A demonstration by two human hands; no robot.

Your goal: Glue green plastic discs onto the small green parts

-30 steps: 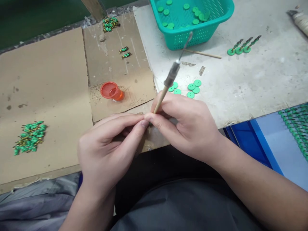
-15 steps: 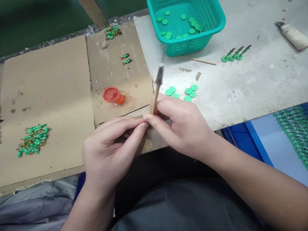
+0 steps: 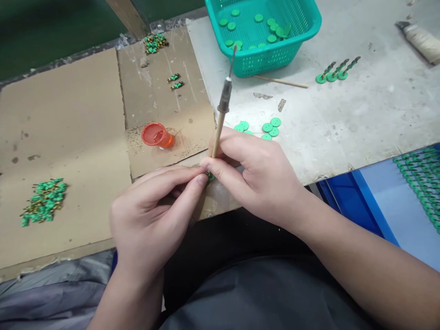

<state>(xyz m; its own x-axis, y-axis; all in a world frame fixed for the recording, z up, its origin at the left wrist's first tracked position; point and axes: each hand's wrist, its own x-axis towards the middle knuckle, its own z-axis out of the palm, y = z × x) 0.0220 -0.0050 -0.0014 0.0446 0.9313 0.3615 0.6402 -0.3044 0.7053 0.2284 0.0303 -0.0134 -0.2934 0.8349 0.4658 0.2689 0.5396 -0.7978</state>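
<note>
My left hand [image 3: 158, 206] is closed, thumb and forefinger pinching a small green piece [image 3: 210, 175] that is mostly hidden by the fingers. Against it press the fingertips of my right hand [image 3: 256, 167], which is also closed. A wooden-handled needle tool [image 3: 224, 97] stands up out of the right hand, its dark collar and thin tip pointing away from me. Left of the hands, a red cup [image 3: 154, 134] of orange-red liquid rests on cardboard. Several green two-hole discs [image 3: 267, 127] lie on the table just beyond my right hand.
A teal basket [image 3: 264, 62] holds more green discs. Three small figures on green discs [image 3: 332, 77] stand to its right, near a tube [image 3: 421, 43]. A wooden stick [image 3: 282, 82] lies before the basket. Piles of green-and-black pieces [image 3: 46, 201] lie on the cardboard [image 3: 79, 110].
The needle tool has tilted, so its thin tip now shows clearly. A bit of the green piece has come into sight between my fingertips. The view has shifted slightly.
</note>
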